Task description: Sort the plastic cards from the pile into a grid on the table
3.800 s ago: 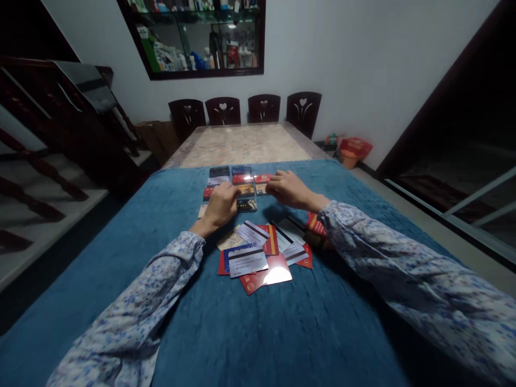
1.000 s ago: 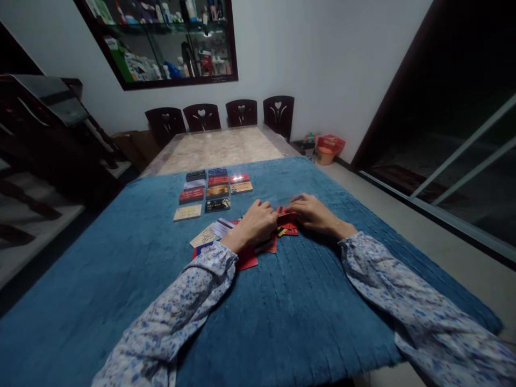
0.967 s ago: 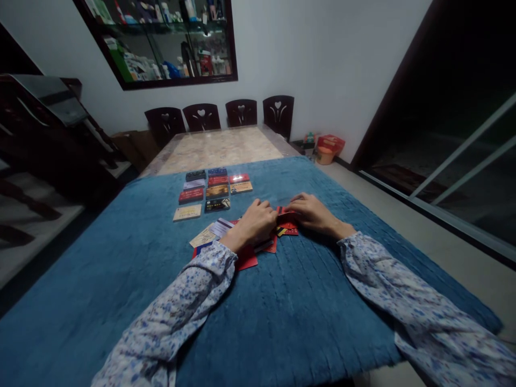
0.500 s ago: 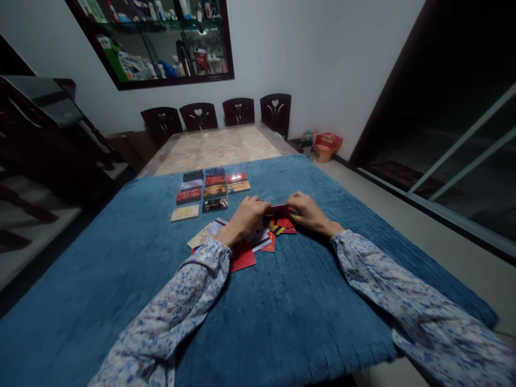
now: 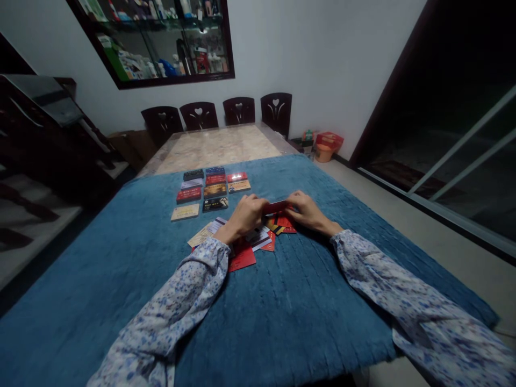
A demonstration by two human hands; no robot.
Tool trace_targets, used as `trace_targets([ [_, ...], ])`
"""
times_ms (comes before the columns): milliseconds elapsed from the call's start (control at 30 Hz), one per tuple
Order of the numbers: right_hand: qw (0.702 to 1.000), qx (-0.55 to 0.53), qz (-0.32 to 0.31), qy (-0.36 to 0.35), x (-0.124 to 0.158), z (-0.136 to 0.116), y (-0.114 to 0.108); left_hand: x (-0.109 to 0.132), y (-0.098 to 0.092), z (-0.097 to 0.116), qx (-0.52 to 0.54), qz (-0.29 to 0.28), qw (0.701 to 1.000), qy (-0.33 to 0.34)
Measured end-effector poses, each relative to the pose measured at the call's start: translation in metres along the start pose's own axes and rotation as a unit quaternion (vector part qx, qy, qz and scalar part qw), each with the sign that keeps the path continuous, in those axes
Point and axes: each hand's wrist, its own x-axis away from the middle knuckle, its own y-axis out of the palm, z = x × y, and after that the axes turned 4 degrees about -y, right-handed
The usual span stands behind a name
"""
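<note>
Between my two hands is a dark red card or thin stack of cards (image 5: pixel 276 206), gripped at both ends. My left hand (image 5: pixel 248 214) is closed on its left end, and my right hand (image 5: pixel 305 209) is closed on its right end. Beneath them lies a loose heap of cards: a red card (image 5: pixel 243 256), a black-and-gold card (image 5: pixel 275 228), a cream card (image 5: pixel 200 236) and several white and red ones. My left wrist and hand hide part of this heap. Farther off, neat stacks of cards, such as a black stack (image 5: pixel 215 204) and a red stack (image 5: pixel 188 194), stand in rows.
A blue plush cloth (image 5: pixel 282 312) covers the near part of the table, with its marble-like top (image 5: pixel 226 142) showing beyond. Several dark wooden chairs (image 5: pixel 276 110) stand at the far end. A red bag and orange bucket (image 5: pixel 323 152) are on the floor at right.
The dark red card or stack between my hands has tilted slightly, showing more of its red face. Both hands have barely moved; the heap and the rows look the same.
</note>
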Motion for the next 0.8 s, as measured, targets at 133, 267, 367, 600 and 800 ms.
trace_targets([
  [133,1.000,0.000,0.012,0.010,0.000,-0.003,-0.001,0.001,0.000,0.000,0.000,0.000,1.000,-0.009],
  [267,0.999,-0.008,0.025,0.028,-0.002,-0.006,-0.001,0.000,0.001,-0.002,0.007,0.011,1.000,-0.021],
  [367,0.998,-0.017,0.040,0.042,-0.003,-0.009,0.000,0.000,0.001,-0.002,0.017,0.015,0.999,-0.034],
  [600,0.987,-0.106,0.122,0.012,-0.010,-0.020,0.002,0.002,0.002,-0.008,0.056,0.049,0.996,-0.051],
  [800,0.989,-0.036,0.130,-0.060,-0.029,-0.031,-0.005,0.002,0.002,-0.016,0.131,0.125,0.982,-0.051],
])
